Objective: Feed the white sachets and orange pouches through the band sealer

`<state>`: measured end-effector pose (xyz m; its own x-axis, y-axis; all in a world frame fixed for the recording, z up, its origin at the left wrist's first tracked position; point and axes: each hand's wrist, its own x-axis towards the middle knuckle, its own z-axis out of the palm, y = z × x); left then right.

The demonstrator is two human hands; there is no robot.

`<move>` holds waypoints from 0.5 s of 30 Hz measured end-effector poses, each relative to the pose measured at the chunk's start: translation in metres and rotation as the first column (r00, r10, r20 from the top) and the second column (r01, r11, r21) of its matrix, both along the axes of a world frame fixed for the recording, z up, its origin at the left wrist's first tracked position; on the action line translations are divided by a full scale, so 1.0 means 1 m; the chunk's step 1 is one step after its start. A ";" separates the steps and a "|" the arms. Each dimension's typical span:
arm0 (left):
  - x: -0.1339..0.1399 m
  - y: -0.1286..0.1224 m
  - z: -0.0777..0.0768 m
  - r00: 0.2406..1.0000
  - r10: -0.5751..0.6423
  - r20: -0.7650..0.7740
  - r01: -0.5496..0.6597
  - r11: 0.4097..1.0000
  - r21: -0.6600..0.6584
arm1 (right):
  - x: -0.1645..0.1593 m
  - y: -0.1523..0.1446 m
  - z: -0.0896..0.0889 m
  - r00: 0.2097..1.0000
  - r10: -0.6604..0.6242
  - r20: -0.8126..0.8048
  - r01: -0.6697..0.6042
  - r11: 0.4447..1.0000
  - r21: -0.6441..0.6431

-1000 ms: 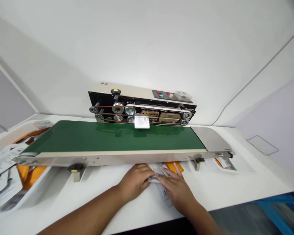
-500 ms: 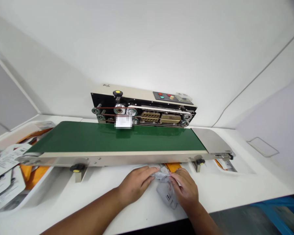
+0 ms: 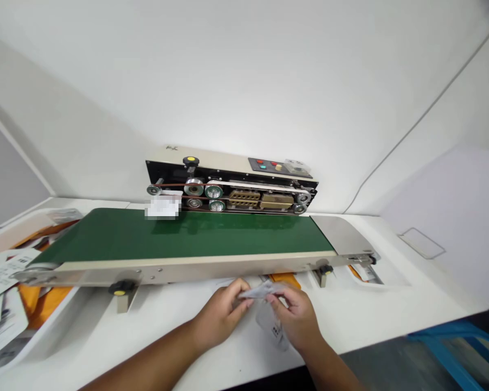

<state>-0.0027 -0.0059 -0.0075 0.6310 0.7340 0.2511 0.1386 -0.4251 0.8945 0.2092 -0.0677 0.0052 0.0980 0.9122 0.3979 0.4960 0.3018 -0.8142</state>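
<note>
My left hand (image 3: 224, 312) pinches one edge of a small translucent plastic bag (image 3: 257, 291) between thumb and fingers. On the other side my right hand (image 3: 293, 312) grips the same bag, held just in front of the conveyor's near edge. Below it, partly behind my right hand, is another clear printed bag (image 3: 274, 326) on the white table. An orange packet (image 3: 287, 279) pokes out from under the conveyor. The band sealing machine (image 3: 232, 184) stands behind its green conveyor belt (image 3: 179, 236). A white packet (image 3: 163, 206), blurred out, is at the sealer's left rollers.
At the left, a white bin (image 3: 61, 309) holds several printed packets and orange pouches. A smaller white tray (image 3: 391, 279) sits under the conveyor's right end. Black knobs (image 3: 121, 288) stick out in front. A blue stool (image 3: 452, 334) stands at the lower right.
The white packet has travelled left along the sealer. My hands have tilted the bag flatter between them. The whole view has shifted slightly.
</note>
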 end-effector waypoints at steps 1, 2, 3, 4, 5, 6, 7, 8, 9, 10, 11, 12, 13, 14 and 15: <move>-0.001 0.000 0.001 1.000 -0.017 0.006 0.017 1.000 0.018 | 0.005 0.004 0.006 0.996 -0.036 -0.082 0.034 0.999 -0.025; -0.001 0.000 0.002 0.999 -0.034 0.014 0.033 0.999 0.031 | 0.012 0.009 0.013 0.982 -0.082 -0.170 0.076 0.996 -0.042; -0.001 0.000 0.003 0.999 -0.047 0.013 0.047 0.998 0.043 | 0.023 0.017 0.023 0.957 -0.128 -0.259 0.120 0.992 -0.046; -0.001 0.000 0.003 0.999 -0.051 0.000 0.051 0.997 0.058 | 0.036 0.026 0.034 0.924 -0.171 -0.341 0.169 0.985 -0.035; -0.002 0.000 0.003 0.999 -0.044 -0.024 0.046 0.996 0.076 | 0.051 0.035 0.046 0.893 -0.187 -0.410 0.196 0.980 -0.021; -0.002 0.000 0.004 0.998 -0.032 -0.051 0.037 0.995 0.096 | 0.068 0.046 0.059 0.863 -0.202 -0.463 0.229 0.974 0.003; -0.002 0.001 0.004 0.997 -0.021 -0.075 0.029 0.993 0.116 | 0.085 0.056 0.071 0.840 -0.222 -0.494 0.266 0.964 0.019; -0.002 0.001 0.004 0.996 -0.010 -0.092 0.023 0.991 0.135 | 0.102 0.065 0.082 0.823 -0.247 -0.512 0.300 0.954 0.022; -0.002 0.001 0.005 0.995 -0.004 -0.103 0.020 0.988 0.155 | 0.118 0.074 0.091 0.807 -0.280 -0.519 0.329 0.944 0.002; -0.002 0.002 0.005 0.994 -0.001 -0.108 0.021 0.984 0.176 | 0.133 0.081 0.098 0.797 -0.312 -0.517 0.339 0.940 -0.045; -0.002 0.002 0.005 0.994 -0.004 -0.113 0.026 0.980 0.197 | 0.145 0.086 0.103 0.792 -0.336 -0.509 0.335 0.937 -0.097; -0.002 0.002 0.005 0.993 -0.009 -0.119 0.035 0.975 0.218 | 0.156 0.092 0.106 0.792 -0.351 -0.500 0.319 0.936 -0.151; -0.001 0.002 0.005 0.992 -0.016 -0.126 0.046 0.970 0.238 | 0.163 0.096 0.107 0.796 -0.355 -0.490 0.295 0.935 -0.198; -0.001 0.003 0.004 0.991 -0.023 -0.135 0.057 0.965 0.256 | 0.168 0.101 0.107 0.802 -0.353 -0.483 0.270 0.934 -0.234; -0.001 0.003 0.004 0.989 -0.030 -0.145 0.069 0.960 0.272 | 0.171 0.106 0.107 0.807 -0.348 -0.478 0.249 0.933 -0.259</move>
<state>-0.0039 -0.0032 -0.0034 0.7076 0.6155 0.3471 0.2247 -0.6617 0.7153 0.3802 0.0380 0.1122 0.5193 0.8531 0.0509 0.0391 0.0358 -0.9986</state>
